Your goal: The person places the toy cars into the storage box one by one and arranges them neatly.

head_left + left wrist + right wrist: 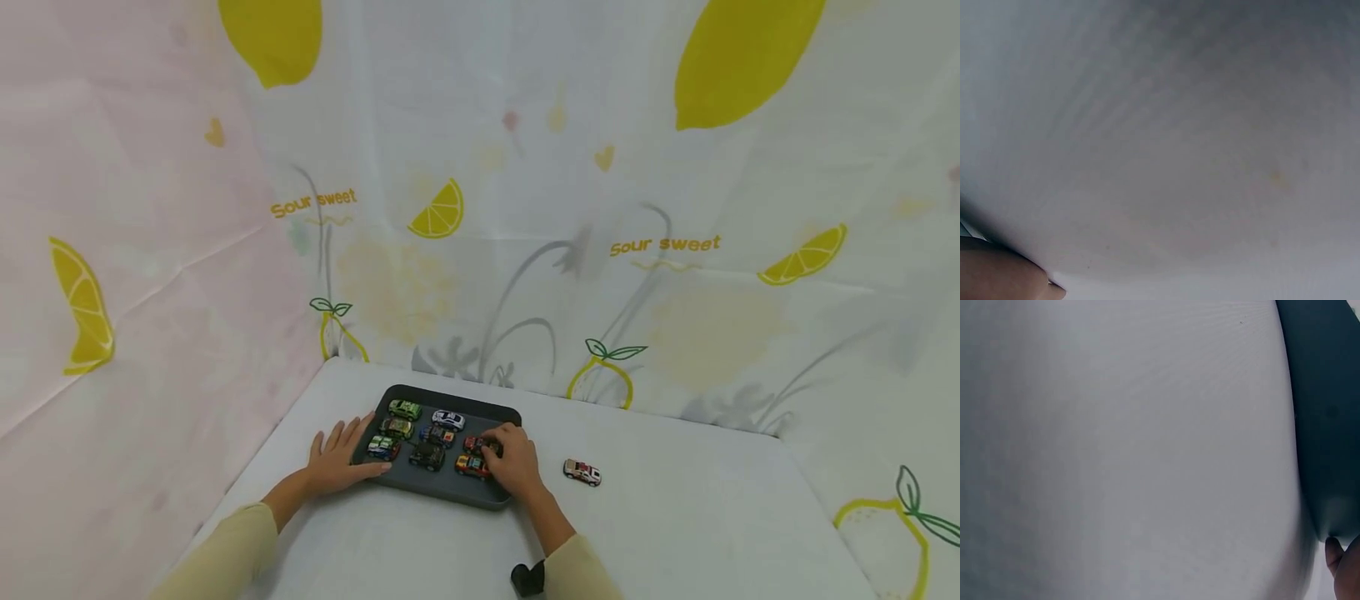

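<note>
A dark grey tray (450, 492) holds several small toy cars in rows. My left hand (333, 462) lies spread against the tray's left edge, its thumb reaching over the front left corner. At the tray's right side, my right hand (516, 462) pinches a red toy car (472, 444) between thumb and fingers, partly covering it. Just in front of that car is an orange-red toy car (470, 465). The left wrist view catches only a bit of the hand (1000, 275) at the lower left. In the right wrist view, a fingertip (1334, 555) shows beside the tray's outer wall (1329, 406).
A white and red toy car (582, 472) sits on the white tabletop (675, 517), right of the tray. Near my right sleeve is a black object (527, 578), partly hidden. A lemon-printed cloth (480, 292) hangs behind and along the left side.
</note>
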{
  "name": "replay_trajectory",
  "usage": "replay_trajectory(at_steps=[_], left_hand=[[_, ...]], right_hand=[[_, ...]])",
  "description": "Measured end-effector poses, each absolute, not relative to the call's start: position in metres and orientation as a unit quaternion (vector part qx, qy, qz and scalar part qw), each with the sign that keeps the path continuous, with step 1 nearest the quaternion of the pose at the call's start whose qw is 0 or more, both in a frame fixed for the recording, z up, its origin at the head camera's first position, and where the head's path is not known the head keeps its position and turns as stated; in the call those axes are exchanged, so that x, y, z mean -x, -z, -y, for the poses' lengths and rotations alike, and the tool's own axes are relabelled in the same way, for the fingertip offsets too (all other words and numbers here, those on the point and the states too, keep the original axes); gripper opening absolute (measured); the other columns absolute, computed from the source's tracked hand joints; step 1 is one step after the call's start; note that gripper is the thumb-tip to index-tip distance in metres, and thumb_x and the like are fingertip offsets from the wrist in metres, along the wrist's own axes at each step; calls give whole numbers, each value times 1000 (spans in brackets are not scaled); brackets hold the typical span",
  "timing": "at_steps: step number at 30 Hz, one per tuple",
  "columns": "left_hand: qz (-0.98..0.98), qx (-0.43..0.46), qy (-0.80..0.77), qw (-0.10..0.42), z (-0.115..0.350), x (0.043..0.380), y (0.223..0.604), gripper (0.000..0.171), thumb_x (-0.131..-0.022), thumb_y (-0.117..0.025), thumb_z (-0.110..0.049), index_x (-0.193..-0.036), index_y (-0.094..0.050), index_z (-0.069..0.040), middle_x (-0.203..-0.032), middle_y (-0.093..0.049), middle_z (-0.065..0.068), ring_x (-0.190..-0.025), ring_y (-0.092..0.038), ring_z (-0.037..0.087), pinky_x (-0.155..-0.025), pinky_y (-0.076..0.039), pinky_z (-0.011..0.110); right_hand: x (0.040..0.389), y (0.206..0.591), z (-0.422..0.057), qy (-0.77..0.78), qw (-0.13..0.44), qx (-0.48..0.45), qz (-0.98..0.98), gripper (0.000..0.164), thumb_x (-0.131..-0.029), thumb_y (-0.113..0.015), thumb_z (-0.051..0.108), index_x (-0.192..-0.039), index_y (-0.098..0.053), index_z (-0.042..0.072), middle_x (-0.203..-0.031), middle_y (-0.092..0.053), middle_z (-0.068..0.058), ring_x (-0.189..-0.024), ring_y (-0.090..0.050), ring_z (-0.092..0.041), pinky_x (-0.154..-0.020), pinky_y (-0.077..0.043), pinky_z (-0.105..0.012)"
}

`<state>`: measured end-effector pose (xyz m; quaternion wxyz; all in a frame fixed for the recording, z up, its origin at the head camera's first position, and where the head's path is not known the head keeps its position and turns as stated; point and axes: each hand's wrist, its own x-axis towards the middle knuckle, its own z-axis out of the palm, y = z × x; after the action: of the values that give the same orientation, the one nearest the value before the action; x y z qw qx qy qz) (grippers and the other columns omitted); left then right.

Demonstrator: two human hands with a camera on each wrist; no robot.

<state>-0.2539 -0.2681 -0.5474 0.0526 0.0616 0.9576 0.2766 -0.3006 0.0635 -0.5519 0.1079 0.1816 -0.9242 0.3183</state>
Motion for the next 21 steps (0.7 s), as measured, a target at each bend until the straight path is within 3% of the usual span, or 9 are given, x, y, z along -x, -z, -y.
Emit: replay_trajectory(at_steps=[7, 14, 21], left_hand=[[-959, -57, -275, 50, 273, 251, 548, 104, -83, -61, -68, -160, -9, -21, -161, -12, 30, -146, -2, 55, -110, 9, 73], [-962, -40, -266, 58, 277, 254, 548, 105, -84, -59, -71, -160, -5, -23, -164, -9, 23, -149, 0, 50, -112, 10, 70], [-959, -54, -272, 54, 268, 253, 548, 104, -83, -61, -68, -160, -10, -19, -162, -14, 26, -148, -4, 52, -112, 7, 71]], right_hand=[[298, 549, -59, -331, 103, -193, 918, 26, -94, -66, 30, -111, -73, 12, -111, -65, -8, -104, -59, -27, -83, -48, -49], [302, 546, -58, -357, 117, -201, 905, 38, -98, -60, 31, -127, -63, 6, -131, -53, -13, -117, -57, -32, -94, -46, -53], [300, 533, -87, -275, 105, -209, 933, 65, -99, -52, 48, -152, -37, 13, -161, -18, -22, -143, -29, -44, -110, -30, -65]])
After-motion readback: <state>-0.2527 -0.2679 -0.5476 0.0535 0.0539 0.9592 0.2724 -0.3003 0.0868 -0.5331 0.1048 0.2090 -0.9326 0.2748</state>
